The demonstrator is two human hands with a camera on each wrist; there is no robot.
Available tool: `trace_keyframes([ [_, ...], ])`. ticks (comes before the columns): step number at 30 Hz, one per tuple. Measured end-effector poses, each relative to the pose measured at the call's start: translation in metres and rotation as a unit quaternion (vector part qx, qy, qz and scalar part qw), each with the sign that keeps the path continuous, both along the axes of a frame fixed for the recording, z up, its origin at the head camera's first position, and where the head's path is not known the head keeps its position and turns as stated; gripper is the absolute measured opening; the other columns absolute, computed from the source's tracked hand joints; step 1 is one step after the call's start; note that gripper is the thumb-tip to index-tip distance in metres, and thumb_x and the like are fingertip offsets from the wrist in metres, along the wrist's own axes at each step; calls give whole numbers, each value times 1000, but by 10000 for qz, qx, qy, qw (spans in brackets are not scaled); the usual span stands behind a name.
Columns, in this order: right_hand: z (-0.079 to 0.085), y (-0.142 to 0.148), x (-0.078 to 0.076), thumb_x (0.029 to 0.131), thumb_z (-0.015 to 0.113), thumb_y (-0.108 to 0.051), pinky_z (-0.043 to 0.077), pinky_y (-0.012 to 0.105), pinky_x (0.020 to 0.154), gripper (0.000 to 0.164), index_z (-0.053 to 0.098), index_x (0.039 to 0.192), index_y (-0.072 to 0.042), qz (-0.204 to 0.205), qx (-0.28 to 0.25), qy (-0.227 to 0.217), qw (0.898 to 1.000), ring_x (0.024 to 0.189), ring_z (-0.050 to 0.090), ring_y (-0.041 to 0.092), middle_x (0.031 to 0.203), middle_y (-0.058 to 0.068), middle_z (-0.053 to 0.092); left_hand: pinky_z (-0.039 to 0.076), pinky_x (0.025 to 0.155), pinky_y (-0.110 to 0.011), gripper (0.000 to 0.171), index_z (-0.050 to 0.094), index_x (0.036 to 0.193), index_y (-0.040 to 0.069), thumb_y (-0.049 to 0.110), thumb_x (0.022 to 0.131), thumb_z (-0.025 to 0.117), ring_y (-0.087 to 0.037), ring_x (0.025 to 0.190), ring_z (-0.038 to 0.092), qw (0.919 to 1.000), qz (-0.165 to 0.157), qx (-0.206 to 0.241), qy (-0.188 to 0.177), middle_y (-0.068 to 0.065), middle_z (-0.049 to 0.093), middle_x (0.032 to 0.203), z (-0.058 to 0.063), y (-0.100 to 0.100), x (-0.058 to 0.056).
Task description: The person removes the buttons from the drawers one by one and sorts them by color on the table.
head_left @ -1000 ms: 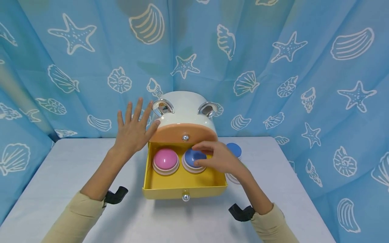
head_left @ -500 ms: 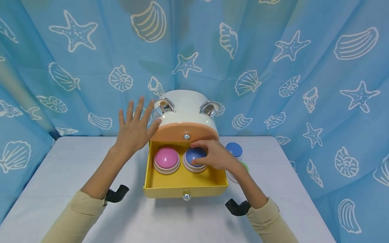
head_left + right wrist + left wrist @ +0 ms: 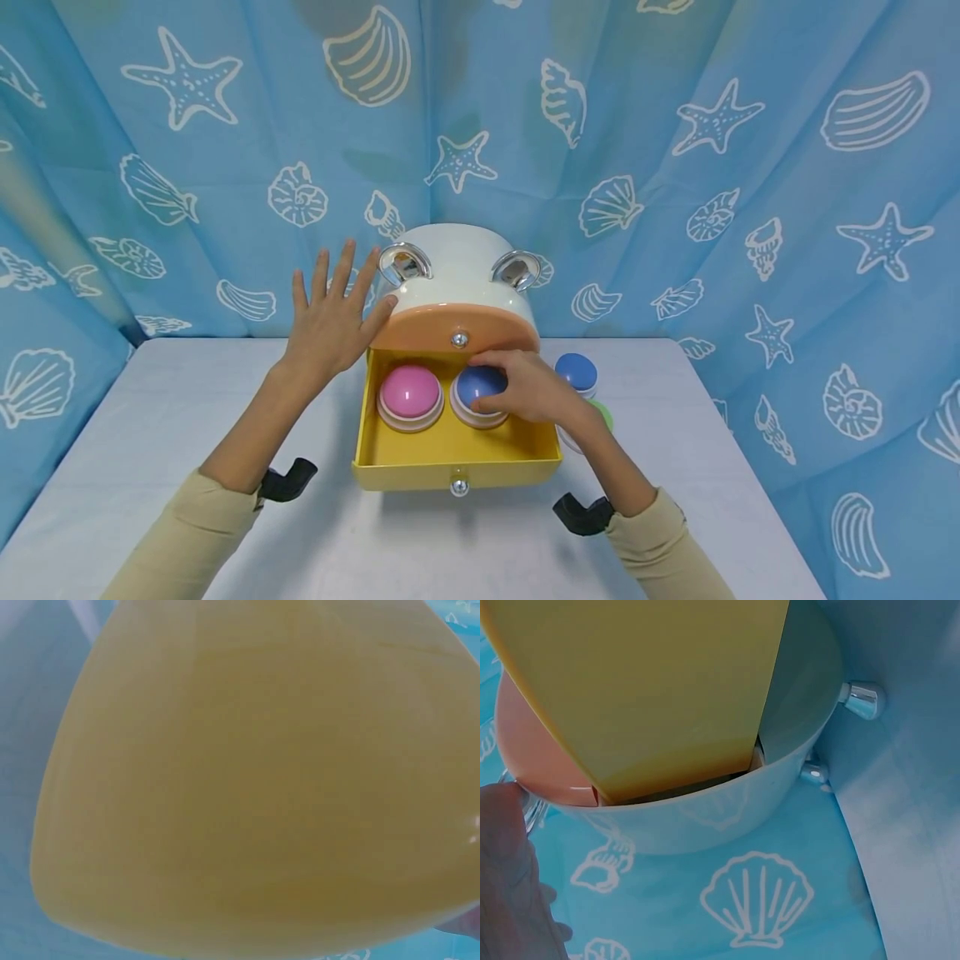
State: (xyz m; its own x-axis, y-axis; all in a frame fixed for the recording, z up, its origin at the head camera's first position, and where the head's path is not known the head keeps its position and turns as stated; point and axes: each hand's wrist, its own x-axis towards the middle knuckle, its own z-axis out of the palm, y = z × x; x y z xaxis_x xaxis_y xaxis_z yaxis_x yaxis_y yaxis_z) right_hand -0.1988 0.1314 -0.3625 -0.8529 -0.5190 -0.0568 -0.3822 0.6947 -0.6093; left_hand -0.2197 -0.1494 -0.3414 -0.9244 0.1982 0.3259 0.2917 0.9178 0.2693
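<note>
A white rounded cabinet [image 3: 457, 258] with silver ear-like rings has its yellow drawer [image 3: 457, 477] pulled out. Inside the drawer are a pink domed push button [image 3: 409, 392] on the left and a blue domed push button [image 3: 474, 385] on the right, both on white bases. My right hand [image 3: 528, 385] reaches into the drawer, thumb and fingers curled round the blue button. The fingers of my left hand [image 3: 330, 321] are spread, with the thumb at the cabinet's left side. The drawer's yellow underside [image 3: 255, 780] fills most of the right wrist view.
Right of the drawer, another blue-topped button [image 3: 577, 372] stands on the white table [image 3: 660, 467]. A green-topped one [image 3: 602, 412] is partly hidden behind my right forearm. An orange upper drawer [image 3: 420, 329] is closed. A blue shell-print curtain [image 3: 637, 250] hangs behind.
My right hand has shifted slightly left and its fingers have closed in round the blue button. More of the green-topped button now shows. The left hand stays where it was.
</note>
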Motion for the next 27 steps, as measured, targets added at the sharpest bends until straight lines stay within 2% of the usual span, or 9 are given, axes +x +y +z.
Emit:
trace_keyframes([
  [15, 0, -9, 1, 79, 86, -16, 50, 39, 94, 55, 64, 128, -5, 87, 486, 257, 9984, 101, 57, 22, 115, 3, 65, -7, 111, -68, 72, 11, 162, 18, 50, 104, 38, -46, 148, -3, 10000, 7, 47, 33, -17, 2, 166, -1, -1, 0],
  [22, 0, -9, 3, 76, 88, -16, 48, 38, 96, 61, 62, 131, -7, 239, 704, 142, 9971, 103, 56, 20, 117, 1, 64, -6, 111, -68, 72, 12, 162, 18, 50, 104, 38, -47, 148, -2, 10000, 5, 19, 72, -17, 2, 166, -1, -1, 0],
  [27, -1, -8, 4, 75, 89, -17, 48, 39, 97, 62, 62, 131, -6, 333, 708, 237, 9967, 106, 57, 20, 120, 2, 64, -6, 111, -68, 72, 12, 162, 17, 50, 104, 39, -46, 149, -3, 10000, 7, 0, 73, -17, 2, 166, -1, 0, -1],
])
